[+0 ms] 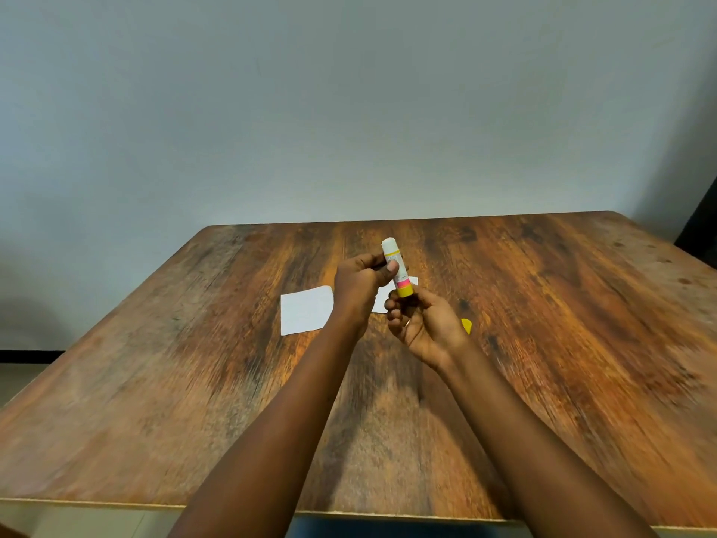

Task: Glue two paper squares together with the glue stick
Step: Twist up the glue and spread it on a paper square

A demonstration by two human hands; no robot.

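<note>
Two hands are seen in the head view, raised together above the middle of a wooden table (543, 343); the glue stick (395, 267) is held between them, tilted slightly with its uncapped white tip pointing up and away; its white body is pinched by the thumb and fingers of the left hand (359, 283), which is closed around the upper part of the tube; the yellow base of the stick is gripped by the fingertips of the right hand (425, 324), whose palm is turned upward and whose fingers are curled around that lower end; a pink band is visible on the tube just above the yellow base. One white paper square (306, 310) is laid flat on the table, just left of the left wrist; a second paper square (382, 300) is largely hidden behind the hands, with only parts of it showing between the wrists and beside the tube; whether the two squares touch cannot be told. A small yellow cap (466, 326) is partly seen on the table just behind the right hand; both forearms are bare and stretched forward from the near edge of the table; a plain pale wall (349, 110) is seen behind the table.
</note>
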